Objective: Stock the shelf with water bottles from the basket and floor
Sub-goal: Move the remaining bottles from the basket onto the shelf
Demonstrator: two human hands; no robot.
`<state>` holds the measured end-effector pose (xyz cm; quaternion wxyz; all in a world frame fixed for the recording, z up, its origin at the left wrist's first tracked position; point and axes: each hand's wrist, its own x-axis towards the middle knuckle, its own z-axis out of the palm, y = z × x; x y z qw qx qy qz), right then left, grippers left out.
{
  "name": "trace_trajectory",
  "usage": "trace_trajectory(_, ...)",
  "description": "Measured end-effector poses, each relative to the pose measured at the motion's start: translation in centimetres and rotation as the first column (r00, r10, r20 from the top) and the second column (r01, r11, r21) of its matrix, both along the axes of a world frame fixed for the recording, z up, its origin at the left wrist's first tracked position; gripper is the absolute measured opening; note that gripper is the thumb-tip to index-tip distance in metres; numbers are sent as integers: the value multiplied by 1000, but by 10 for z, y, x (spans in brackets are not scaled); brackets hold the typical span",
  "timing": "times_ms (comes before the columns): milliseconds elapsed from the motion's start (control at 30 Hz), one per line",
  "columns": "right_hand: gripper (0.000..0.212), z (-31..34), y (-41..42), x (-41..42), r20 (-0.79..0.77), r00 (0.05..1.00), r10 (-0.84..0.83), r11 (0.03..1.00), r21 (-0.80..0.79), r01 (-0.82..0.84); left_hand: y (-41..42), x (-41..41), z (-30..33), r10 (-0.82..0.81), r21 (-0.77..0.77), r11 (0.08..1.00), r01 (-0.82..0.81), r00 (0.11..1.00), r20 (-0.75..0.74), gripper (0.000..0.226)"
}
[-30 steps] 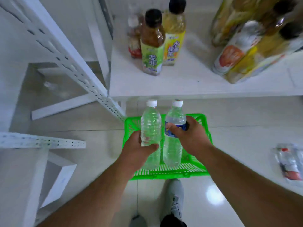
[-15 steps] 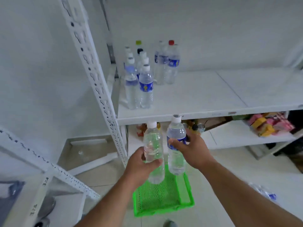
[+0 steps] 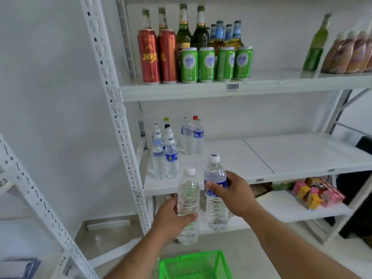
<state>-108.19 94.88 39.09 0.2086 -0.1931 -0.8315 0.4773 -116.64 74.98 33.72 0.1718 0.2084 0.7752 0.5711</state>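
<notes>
Shelving unit (image 3: 128, 150): a white metal rack is seen from the front, its perforated upright running down the left side of the view.
Middle shelf (image 3: 302, 158): a white board, bare across its right half, is shown at about the height of the raised bottles.
Top shelf (image 3: 261, 85): red cans (image 3: 157, 55), green cans (image 3: 216, 64) and glass bottles (image 3: 191, 29) are lined up along it.
Basket (image 3: 194, 265): a green plastic basket is seen on the floor below the forearms, at the bottom edge of the view.
Stocked water bottles (image 3: 171, 156): a cluster is stood upright at the left end of the middle shelf, well apart from the two held bottles.
Snack packets (image 3: 316, 193): pink and yellow packs are piled on the lower shelf at right.
Right hand (image 3: 235, 194): a blue-labelled water bottle (image 3: 215, 190) is gripped upright, fingers and thumb curled round its label, in front of the middle shelf's edge.
Left hand (image 3: 171, 220): a clear water bottle (image 3: 188, 200) is held upright, fingers wrapped round its lower half, just beside the other bottle.
</notes>
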Motion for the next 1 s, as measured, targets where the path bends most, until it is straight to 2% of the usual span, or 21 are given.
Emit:
trace_trajectory(267,34,16,63,10,-9,997,71,997,-5,-71,64,15,8,86,-9,996,-86,996,-33,40)
trace_trajectory(567,31,22,130,7,-12,988,155,987,-27,-156,125,27,11,210,-7,977,-211,977,-46,39)
trace_trajectory(767,32,20,154,-21,-26,982,186,980,-63,-187,150,0,12,218,-12,976,-218,976,-29,40)
trace_trajectory(900,19,20,162,-52,-39,985,166,983,-77,-168,160,-31,11,238,-52,969,-241,970,-48,41)
trace_trajectory(1000,19,20,167,-80,-10,988,152,987,-43,-152,166,-58,9,248,-51,967,-251,967,-60,41)
